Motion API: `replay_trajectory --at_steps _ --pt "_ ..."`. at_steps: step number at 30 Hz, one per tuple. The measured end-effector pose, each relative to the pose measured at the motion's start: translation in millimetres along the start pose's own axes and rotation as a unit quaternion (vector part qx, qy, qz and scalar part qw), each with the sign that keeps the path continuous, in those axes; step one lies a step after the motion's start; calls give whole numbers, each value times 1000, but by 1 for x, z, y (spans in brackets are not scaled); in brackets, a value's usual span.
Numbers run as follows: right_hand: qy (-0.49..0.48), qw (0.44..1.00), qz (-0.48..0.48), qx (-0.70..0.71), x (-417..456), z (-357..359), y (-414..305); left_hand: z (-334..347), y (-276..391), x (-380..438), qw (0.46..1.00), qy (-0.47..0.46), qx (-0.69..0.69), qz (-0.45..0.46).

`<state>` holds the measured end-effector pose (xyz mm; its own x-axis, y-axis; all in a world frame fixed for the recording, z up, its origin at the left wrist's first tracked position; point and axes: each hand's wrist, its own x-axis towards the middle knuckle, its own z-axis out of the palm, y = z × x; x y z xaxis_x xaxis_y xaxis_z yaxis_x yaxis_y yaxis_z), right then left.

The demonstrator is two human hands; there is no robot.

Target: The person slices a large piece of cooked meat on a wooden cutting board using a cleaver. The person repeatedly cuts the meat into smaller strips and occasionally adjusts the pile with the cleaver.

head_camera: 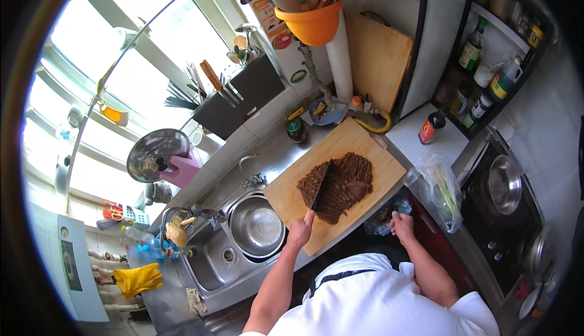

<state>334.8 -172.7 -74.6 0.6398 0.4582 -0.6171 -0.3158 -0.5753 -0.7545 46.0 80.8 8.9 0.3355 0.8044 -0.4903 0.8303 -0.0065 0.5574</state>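
A wooden cutting board [383,162] lies across the steel counter beside the sink, with a flattened mass of dark brown minced meat [349,187] on it. My left hand [299,233] grips the handle of a kitchen knife [322,185], a cleaver by its look, whose dark blade stands edge-on in the left part of the meat. Off the board's near right edge, my right hand [402,226] is held low with curled fingers, next to a plastic bag [378,226] with dark contents; whether it pinches anything cannot be made out.
A steel basin [256,224] sits in the sink on the left. Behind the board stand a dark jar [296,129] and a blue plate of scraps [326,111]. To the right are a sauce bottle [432,127], a bag of green stalks [440,194] and a stove [483,217].
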Motion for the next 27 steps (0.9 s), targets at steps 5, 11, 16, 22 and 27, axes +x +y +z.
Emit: replay_trajectory --at_steps 5,11,16,22,27 --pt "26 997 -4 71 7 3 10 -5 1 -15 999 6 -41 27" --pt "20 997 26 70 3 2 20 -9 6 -15 1000 -26 -12 1" --pt "-3 998 28 50 -3 0 28 7 -7 -5 1000 -8 14 22" --pt "-10 999 29 39 -10 -2 33 1 5 -26 999 2 2 47" --pt "-7 999 38 18 -6 -5 34 -4 26 -33 999 -3 18 52"
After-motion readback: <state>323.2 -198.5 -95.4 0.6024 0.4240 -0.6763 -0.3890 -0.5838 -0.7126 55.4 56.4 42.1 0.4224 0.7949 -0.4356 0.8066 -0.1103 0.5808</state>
